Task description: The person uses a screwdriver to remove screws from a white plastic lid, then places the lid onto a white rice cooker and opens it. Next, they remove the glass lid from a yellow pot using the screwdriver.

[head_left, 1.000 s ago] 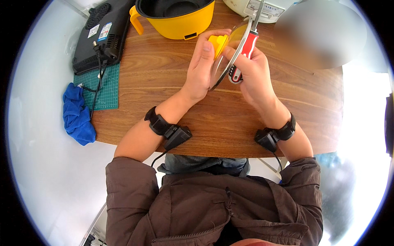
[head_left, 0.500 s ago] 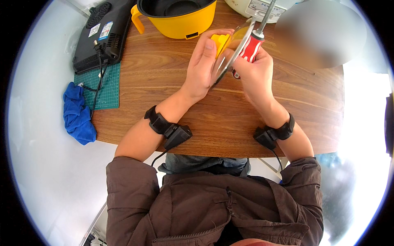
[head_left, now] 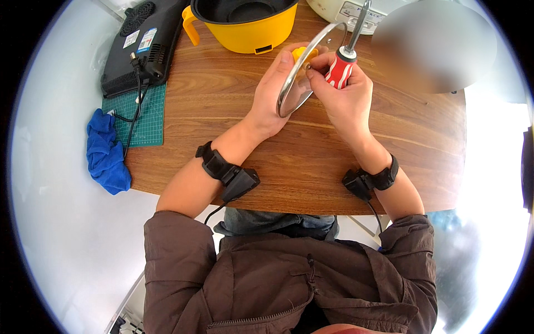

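Note:
My left hand [head_left: 273, 89] grips a glass lid [head_left: 295, 96] by its yellow knob [head_left: 302, 54], the lid tilted almost on edge with its metal rim toward my right. Inside my right hand [head_left: 346, 97] a screwdriver [head_left: 340, 69] with a red and white handle is tucked, its steel shaft pointing up and away. The thumb and index finger of that hand pinch at the middle of the lid, on the side opposite the knob, where a small screw [head_left: 308, 66] shows. Part of the knob is hidden behind the lid and fingers.
Beyond my hands stands a yellow pot [head_left: 250, 33] with a black inside. A black appliance [head_left: 139, 50] with a cord lies at the left on a green cutting mat [head_left: 150, 119], beside a blue cloth [head_left: 105, 158]. A pale rounded appliance [head_left: 347, 12] stands at the back.
The lid has turned so that more of its inner face shows. My right thumb and index finger have moved to the screw at its centre, with the screwdriver still in that hand.

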Motion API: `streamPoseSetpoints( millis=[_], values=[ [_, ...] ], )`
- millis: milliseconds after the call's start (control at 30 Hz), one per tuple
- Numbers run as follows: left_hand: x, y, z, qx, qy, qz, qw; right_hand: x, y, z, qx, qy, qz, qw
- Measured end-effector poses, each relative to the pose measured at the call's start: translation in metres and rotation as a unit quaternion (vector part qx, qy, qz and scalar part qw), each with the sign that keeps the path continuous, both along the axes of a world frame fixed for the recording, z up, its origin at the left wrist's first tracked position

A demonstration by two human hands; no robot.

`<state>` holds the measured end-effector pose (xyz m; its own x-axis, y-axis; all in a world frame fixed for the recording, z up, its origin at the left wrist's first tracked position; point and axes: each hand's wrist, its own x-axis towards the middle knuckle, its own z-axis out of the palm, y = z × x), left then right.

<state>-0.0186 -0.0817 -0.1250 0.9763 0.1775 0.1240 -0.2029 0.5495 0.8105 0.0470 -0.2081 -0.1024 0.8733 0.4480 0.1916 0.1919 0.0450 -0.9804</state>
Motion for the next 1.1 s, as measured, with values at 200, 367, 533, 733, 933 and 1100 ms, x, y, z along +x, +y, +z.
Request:
streamPoseSetpoints(
  millis=[200, 367, 533, 733, 933, 1100],
  values=[
    [0.003, 0.001, -0.004, -0.017, -0.017, -0.028, 0.999, 0.001, 0.001, -0.005, -0.037, -0.003, -0.022, 0.999],
    [0.005, 0.004, -0.009, 0.005, -0.011, -0.028, 1.0, 0.002, -0.002, -0.01, -0.099, -0.041, -0.022, 0.994],
    [0.004, 0.0, -0.007, 0.009, -0.022, -0.013, 1.0, -0.002, -0.001, -0.007, -0.069, -0.005, -0.019, 0.997],
    [0.002, 0.001, -0.004, 0.029, -0.038, -0.021, 0.999, -0.002, 0.0, -0.009, -0.04, -0.045, -0.021, 0.998],
    [0.0, 0.001, -0.001, 0.009, -0.016, -0.017, 1.0, 0.001, -0.001, -0.014, -0.061, -0.131, -0.041, 0.989],
    [0.003, 0.001, -0.005, -0.015, -0.004, -0.015, 1.0, -0.003, 0.0, -0.011, -0.022, -0.05, -0.029, 0.998]
  ],
)
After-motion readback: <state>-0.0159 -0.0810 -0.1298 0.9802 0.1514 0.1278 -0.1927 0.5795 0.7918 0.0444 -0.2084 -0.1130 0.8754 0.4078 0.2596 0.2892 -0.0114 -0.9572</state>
